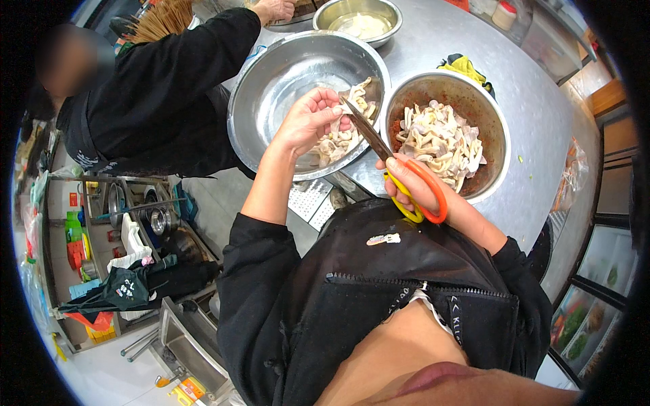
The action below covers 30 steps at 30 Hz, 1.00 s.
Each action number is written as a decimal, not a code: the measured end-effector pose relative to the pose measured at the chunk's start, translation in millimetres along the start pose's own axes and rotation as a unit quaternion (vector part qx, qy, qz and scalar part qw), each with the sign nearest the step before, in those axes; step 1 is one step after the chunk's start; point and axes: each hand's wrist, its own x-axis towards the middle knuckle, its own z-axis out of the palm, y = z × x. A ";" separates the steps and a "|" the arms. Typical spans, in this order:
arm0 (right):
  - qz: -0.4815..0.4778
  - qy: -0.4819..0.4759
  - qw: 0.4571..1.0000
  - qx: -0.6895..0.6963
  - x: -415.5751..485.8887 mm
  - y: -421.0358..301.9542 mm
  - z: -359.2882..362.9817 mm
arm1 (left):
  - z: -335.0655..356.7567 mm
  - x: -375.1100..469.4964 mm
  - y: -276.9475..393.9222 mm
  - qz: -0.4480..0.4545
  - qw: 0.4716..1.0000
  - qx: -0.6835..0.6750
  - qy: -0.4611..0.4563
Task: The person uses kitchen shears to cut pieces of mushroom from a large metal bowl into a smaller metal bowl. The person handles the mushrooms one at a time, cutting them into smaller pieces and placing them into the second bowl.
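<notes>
My left hand [315,119] pinches a pale strip of raw meat or offal [337,121] over the right side of a wide steel basin [254,96]. More such pale pieces [332,147] lie in that basin below the fingers. In my right hand [414,185] is a pair of scissors [369,133] with one orange and one yellow handle; the blades point up and left, their tips at the strip by my left fingertips. A second steel bowl [500,152], to the right, holds a heap of pale, curled pieces [442,139], with reddish bits along its inner wall.
A co-worker's black sleeve [188,56] reaches in at the upper left beside thin wooden sticks [161,20]. Behind the basin stands a smaller steel bowl [393,33] with pale contents in liquid. A yellow and black cloth [464,70] lies behind the right bowl on the steel table [538,127].
</notes>
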 end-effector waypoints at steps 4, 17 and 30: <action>-0.015 -0.034 0.992 0.120 -0.9 -0.3 1.6 | 5.4 1.7 -12.7 0.045 0.997 -0.044 -0.036; -0.051 -0.103 0.934 0.338 -10.9 5.8 -12.0 | 39.7 33.6 -43.8 0.000 0.979 -0.197 -0.059; -0.218 0.024 0.826 0.519 -38.1 26.7 -66.6 | 111.3 37.0 -76.5 0.061 0.953 0.292 -0.056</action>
